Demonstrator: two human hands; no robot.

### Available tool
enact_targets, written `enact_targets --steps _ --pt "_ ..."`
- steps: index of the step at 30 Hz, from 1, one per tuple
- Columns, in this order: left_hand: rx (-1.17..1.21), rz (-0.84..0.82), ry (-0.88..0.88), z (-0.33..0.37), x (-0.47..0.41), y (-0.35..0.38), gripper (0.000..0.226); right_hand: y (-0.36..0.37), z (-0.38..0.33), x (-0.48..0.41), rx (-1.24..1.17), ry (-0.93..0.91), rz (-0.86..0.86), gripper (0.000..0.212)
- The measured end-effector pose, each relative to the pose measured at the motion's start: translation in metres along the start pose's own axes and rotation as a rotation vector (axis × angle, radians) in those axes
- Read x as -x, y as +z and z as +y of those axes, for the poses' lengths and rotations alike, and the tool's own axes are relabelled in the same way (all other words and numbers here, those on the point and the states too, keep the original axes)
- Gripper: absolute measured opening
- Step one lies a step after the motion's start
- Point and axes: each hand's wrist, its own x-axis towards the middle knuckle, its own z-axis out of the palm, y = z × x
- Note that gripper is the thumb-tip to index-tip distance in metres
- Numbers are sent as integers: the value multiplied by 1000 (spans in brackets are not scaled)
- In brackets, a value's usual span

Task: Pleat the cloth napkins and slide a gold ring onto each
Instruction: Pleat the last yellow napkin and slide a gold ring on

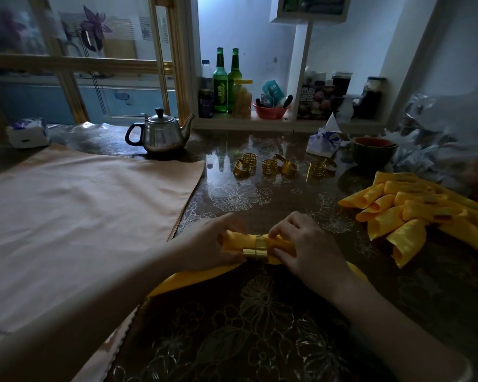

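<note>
Between two hands (213, 244) (307, 244) lies one ringed napkin (239, 241); beyond, perhaps seven rings (269, 166).

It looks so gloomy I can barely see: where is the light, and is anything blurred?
Head view: dim overall, brightest at the back wall; glare on the glossy table by the loose gold rings; left hand and right hand, gripping the yellow napkin, sit shadowed; frame edges bow; far right is blurred.

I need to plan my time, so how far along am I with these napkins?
Done: unclear; the pile at right shows no plain rings. In hand: left hand and right hand grip one napkin with a ring round its middle. Left: several loose rings wait on the table, so more napkins likely remain.
</note>
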Motion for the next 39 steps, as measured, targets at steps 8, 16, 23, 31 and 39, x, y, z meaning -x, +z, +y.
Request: enact_targets --steps 8,16,23,31,39 --pt "70 83 -21 10 6 7 22 2 -10 -1 -20 87 -11 17" --pt "74 17 -49 11 0 7 23 -3 2 -3 -159 68 -172 14" --pt "-130 36 16 14 -8 8 17 -4 3 -7 -69 47 -216 16" --pt "84 -34 -76 17 7 4 61 -12 1 -14 -41 61 -286 16" --pt "-48 -5 -38 34 -18 18 48 -13 -2 -6 56 23 -299 18"
